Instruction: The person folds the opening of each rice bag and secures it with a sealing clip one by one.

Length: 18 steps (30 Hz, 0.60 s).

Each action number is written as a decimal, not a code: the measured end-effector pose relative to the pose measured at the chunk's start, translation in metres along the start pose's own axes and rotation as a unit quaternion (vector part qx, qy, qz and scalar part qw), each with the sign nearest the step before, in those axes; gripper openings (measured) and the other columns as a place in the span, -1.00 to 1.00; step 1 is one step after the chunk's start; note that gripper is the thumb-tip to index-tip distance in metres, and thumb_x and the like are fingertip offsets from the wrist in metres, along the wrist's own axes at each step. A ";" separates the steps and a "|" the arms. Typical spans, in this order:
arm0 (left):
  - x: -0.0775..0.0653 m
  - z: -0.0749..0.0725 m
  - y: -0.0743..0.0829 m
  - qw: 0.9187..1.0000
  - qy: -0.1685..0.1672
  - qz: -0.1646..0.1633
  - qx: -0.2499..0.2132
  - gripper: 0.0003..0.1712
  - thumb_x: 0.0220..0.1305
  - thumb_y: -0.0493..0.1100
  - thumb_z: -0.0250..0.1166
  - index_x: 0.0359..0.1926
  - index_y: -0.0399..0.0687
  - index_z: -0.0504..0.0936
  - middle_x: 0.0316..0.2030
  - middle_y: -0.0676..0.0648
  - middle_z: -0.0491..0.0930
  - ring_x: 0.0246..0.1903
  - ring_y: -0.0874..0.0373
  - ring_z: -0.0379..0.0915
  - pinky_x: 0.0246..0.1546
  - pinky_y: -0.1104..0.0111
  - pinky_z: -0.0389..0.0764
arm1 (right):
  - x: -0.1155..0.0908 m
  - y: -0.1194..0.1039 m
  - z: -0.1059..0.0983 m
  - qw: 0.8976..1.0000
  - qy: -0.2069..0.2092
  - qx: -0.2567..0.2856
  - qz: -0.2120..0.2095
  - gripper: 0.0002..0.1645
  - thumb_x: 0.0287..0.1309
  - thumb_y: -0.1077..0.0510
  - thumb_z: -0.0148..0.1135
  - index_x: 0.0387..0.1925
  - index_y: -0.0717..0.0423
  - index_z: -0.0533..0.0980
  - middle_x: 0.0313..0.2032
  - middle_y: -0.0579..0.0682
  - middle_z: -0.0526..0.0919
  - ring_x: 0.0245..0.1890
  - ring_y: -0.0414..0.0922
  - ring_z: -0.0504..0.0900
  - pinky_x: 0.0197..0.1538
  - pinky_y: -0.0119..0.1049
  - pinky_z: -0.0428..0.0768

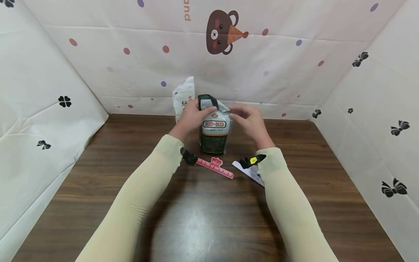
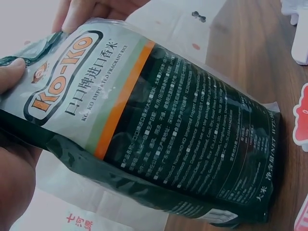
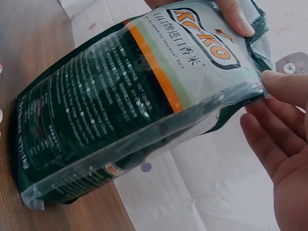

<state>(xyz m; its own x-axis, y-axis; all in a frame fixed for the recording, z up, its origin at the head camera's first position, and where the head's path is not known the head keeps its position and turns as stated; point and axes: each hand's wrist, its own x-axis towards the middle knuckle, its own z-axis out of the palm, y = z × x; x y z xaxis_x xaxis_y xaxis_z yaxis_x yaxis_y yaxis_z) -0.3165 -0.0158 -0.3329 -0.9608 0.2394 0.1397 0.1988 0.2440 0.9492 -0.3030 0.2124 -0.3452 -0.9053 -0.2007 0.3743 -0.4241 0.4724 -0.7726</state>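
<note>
A green and white rice bag (image 1: pixel 214 142) marked KO-KO stands upright near the back of the table, its top folded over. My left hand (image 1: pixel 191 117) grips its upper left side, thumb across the front near the fold. At the upper right corner, my right hand (image 1: pixel 251 123) pinches the bag's edge between thumb and fingers, as the right wrist view shows with its thumb (image 3: pixel 284 86) on the corner. The left wrist view shows the bag's printed front (image 2: pixel 192 130) close up; the fingers behind the bag are partly hidden.
A white bag (image 1: pixel 184 92) with red and black print stands behind my left hand against the back cloth. In front of the rice bag lie a red ruler-edged clip (image 1: pixel 216 167) and a white one (image 1: pixel 248 172), the latter partly hidden by my right wrist. White cloth walls enclose the table.
</note>
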 end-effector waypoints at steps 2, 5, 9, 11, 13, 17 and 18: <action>0.001 0.002 -0.001 1.000 0.005 0.010 -0.007 -0.64 0.25 0.16 0.29 -0.04 0.13 0.63 -0.17 0.03 0.67 -0.13 0.14 0.59 -0.01 0.18 0.56 | -0.004 0.001 -0.002 1.000 0.001 -0.006 -0.007 -0.61 0.22 0.00 0.29 0.06 -0.02 0.59 -0.02 0.01 0.68 -0.03 -0.11 0.62 0.06 -0.12 0.57; 0.003 0.007 -0.005 1.000 0.018 0.023 -0.010 -0.65 0.27 0.16 0.27 -0.06 0.10 0.63 -0.20 0.00 0.68 -0.16 0.13 0.60 -0.04 0.20 0.57 | -0.010 0.006 -0.003 1.000 0.010 -0.013 -0.018 -0.60 0.22 0.05 0.29 0.09 0.00 0.58 -0.03 0.03 0.67 -0.04 -0.09 0.62 0.04 -0.12 0.58; 0.007 0.014 -0.009 0.998 0.045 0.032 -0.018 -0.65 0.27 0.14 0.28 -0.10 0.03 0.62 -0.22 -0.02 0.68 -0.20 0.13 0.61 -0.09 0.22 0.58 | -0.021 0.013 -0.003 0.999 0.031 -0.018 -0.027 -0.60 0.20 0.07 0.31 0.09 -0.01 0.57 -0.04 0.00 0.66 -0.06 -0.13 0.60 -0.01 -0.24 0.57; 0.007 0.017 -0.010 0.997 0.055 0.039 -0.024 -0.66 0.28 0.11 0.28 -0.10 0.00 0.61 -0.21 -0.04 0.67 -0.20 0.13 0.60 -0.10 0.21 0.58 | -0.027 0.012 -0.003 0.999 0.039 -0.018 -0.024 -0.61 0.20 0.11 0.32 0.08 0.03 0.58 -0.02 0.04 0.64 -0.04 -0.09 0.60 0.00 -0.23 0.56; 0.007 0.018 -0.010 0.997 0.062 0.043 -0.026 -0.68 0.28 0.09 0.28 -0.10 -0.01 0.61 -0.21 -0.04 0.67 -0.20 0.14 0.60 -0.10 0.21 0.57 | -0.031 0.017 -0.002 0.999 0.044 -0.011 -0.022 -0.61 0.18 0.13 0.33 0.07 0.03 0.59 -0.01 0.04 0.63 -0.02 -0.07 0.59 0.03 -0.19 0.57; 0.004 0.018 -0.013 0.997 0.070 0.035 -0.022 -0.68 0.29 0.10 0.27 -0.10 0.00 0.60 -0.20 -0.04 0.66 -0.19 0.14 0.57 -0.10 0.21 0.55 | -0.040 0.032 0.002 0.999 0.040 0.000 -0.014 -0.63 0.16 0.14 0.35 0.03 0.04 0.61 0.02 0.04 0.62 0.00 -0.04 0.60 0.06 0.01 0.58; 0.003 0.018 -0.014 0.997 0.073 0.034 -0.022 -0.68 0.29 0.10 0.27 -0.11 0.00 0.60 -0.21 -0.05 0.66 -0.19 0.13 0.56 -0.10 0.21 0.55 | -0.044 0.034 0.003 0.999 0.036 -0.002 -0.013 -0.65 0.16 0.11 0.36 0.01 0.02 0.62 0.01 0.01 0.63 -0.01 -0.07 0.60 0.05 0.00 0.59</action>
<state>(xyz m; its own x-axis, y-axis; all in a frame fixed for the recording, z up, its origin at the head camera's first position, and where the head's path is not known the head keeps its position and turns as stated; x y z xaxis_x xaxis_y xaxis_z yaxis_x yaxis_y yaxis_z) -0.3191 -0.0012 -0.3514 -0.9640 0.1143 0.2399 0.2582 0.1892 0.9474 -0.2779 0.2351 -0.3893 -0.8900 -0.1503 0.4305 -0.4474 0.4708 -0.7604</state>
